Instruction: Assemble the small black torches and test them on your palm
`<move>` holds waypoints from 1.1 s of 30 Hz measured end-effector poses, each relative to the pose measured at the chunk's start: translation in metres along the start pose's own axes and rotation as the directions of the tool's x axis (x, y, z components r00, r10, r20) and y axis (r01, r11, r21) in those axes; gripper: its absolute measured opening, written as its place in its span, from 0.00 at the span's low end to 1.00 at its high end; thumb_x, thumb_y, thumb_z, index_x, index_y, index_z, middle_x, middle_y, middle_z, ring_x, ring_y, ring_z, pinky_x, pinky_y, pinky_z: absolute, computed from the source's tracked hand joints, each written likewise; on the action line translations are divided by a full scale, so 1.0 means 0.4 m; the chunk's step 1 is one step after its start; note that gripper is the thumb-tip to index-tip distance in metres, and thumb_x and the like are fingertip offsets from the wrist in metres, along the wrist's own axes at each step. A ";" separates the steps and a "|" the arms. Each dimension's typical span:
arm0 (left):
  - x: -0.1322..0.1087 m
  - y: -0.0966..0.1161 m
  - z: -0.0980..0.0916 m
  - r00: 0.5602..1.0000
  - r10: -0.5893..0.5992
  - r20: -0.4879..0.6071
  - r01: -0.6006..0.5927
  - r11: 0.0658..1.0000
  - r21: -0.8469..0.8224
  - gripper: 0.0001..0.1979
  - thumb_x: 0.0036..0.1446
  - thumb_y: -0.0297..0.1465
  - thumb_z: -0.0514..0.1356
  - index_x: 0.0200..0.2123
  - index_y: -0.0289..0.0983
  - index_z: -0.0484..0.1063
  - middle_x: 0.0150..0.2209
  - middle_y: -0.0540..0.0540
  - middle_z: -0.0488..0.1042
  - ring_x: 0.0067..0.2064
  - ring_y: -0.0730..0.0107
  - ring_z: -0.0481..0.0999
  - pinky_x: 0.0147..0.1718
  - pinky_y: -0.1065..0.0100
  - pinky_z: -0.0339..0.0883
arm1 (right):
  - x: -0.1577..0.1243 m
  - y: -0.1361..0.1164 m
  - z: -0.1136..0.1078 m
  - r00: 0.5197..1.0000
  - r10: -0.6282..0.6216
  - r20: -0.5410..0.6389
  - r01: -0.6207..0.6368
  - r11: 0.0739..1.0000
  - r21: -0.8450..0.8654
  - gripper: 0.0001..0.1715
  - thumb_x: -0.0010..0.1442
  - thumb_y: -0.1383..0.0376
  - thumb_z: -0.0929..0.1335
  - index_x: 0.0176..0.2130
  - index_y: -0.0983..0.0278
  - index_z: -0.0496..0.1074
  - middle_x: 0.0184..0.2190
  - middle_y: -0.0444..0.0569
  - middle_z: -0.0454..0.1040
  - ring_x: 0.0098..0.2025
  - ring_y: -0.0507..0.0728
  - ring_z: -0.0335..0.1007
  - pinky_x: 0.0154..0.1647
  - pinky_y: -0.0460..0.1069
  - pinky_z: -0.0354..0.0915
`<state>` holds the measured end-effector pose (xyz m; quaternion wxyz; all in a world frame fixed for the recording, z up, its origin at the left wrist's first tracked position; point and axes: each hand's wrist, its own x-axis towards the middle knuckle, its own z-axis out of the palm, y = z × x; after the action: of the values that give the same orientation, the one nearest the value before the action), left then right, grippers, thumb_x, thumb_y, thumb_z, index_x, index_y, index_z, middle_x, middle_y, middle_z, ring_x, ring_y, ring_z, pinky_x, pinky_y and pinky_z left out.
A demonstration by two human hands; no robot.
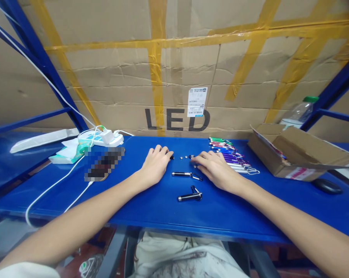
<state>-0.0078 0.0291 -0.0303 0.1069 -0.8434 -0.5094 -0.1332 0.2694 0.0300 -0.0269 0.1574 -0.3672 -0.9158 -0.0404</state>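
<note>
My left hand (157, 165) rests on the blue table with curled fingers, its fingertips at a small black cylindrical part (172, 157). Opposite it, my right hand (214, 166) lies low with thumb and index finger apart; an index fingertip touches a small dark part (191, 156). Small silver discs like button cells (183, 157) lie between the hands, and another disc (195, 166) sits by the right fingers. Nearer me are a black penlight with a carabiner clip (181, 174) and a second black penlight (189, 197), its clip folded up. The palms are hidden.
Colourful penlights (222, 146) and silver ones (236, 167) line up beyond my right hand. An open cardboard box (290, 154) and black mouse (327, 186) are at right. At left are a blurred phone (104, 166), tissue pack (71, 152), power strip (110, 138) and white cables.
</note>
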 end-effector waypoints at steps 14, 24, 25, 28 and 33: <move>0.004 0.055 -0.028 1.000 -0.030 -0.003 0.020 0.731 -0.682 0.08 0.69 0.33 0.64 0.49 0.39 0.74 0.43 0.47 0.81 0.41 0.65 0.78 0.41 0.64 0.71 | 0.004 -0.011 -0.024 1.000 0.020 0.003 -0.020 0.984 0.177 0.08 0.74 0.68 0.64 0.42 0.61 0.73 0.42 0.51 0.77 0.44 0.61 0.73 0.45 0.54 0.59; 0.001 0.074 -0.014 0.995 0.034 0.094 0.074 0.374 -0.924 0.10 0.65 0.34 0.68 0.46 0.38 0.73 0.43 0.45 0.81 0.45 0.64 0.83 0.44 0.64 0.78 | 0.003 -0.054 -0.040 0.952 0.019 -0.305 0.153 0.834 0.530 0.06 0.74 0.63 0.68 0.41 0.59 0.70 0.44 0.50 0.81 0.47 0.60 0.78 0.50 0.54 0.72; 0.000 0.074 -0.011 0.994 0.037 0.099 0.078 0.374 -0.924 0.10 0.64 0.34 0.68 0.46 0.38 0.74 0.43 0.45 0.81 0.45 0.64 0.83 0.44 0.64 0.78 | 0.002 -0.056 -0.041 0.951 0.006 -0.310 0.166 0.835 0.525 0.05 0.74 0.63 0.68 0.42 0.59 0.71 0.43 0.50 0.81 0.47 0.60 0.78 0.50 0.54 0.72; -0.001 0.075 -0.009 0.993 0.043 0.107 0.082 0.385 -0.919 0.10 0.64 0.33 0.68 0.45 0.37 0.75 0.42 0.45 0.82 0.45 0.64 0.83 0.44 0.64 0.77 | 0.001 -0.058 -0.042 0.953 -0.017 -0.302 0.175 0.846 0.503 0.03 0.74 0.63 0.68 0.45 0.59 0.73 0.41 0.49 0.80 0.43 0.59 0.77 0.47 0.53 0.71; -0.003 0.085 -0.033 0.992 0.096 0.087 0.035 0.445 -0.895 0.06 0.66 0.31 0.67 0.44 0.36 0.76 0.41 0.46 0.83 0.44 0.65 0.84 0.45 0.66 0.76 | 0.002 -0.058 -0.045 0.957 -0.036 -0.287 0.173 0.867 0.468 0.05 0.74 0.63 0.69 0.48 0.59 0.75 0.40 0.49 0.77 0.42 0.59 0.76 0.46 0.53 0.69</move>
<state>0.0204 0.0082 -0.0200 -0.3827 -0.7887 -0.3533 -0.3266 0.2577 0.0105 -0.0087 0.3651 -0.2559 -0.8850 0.1340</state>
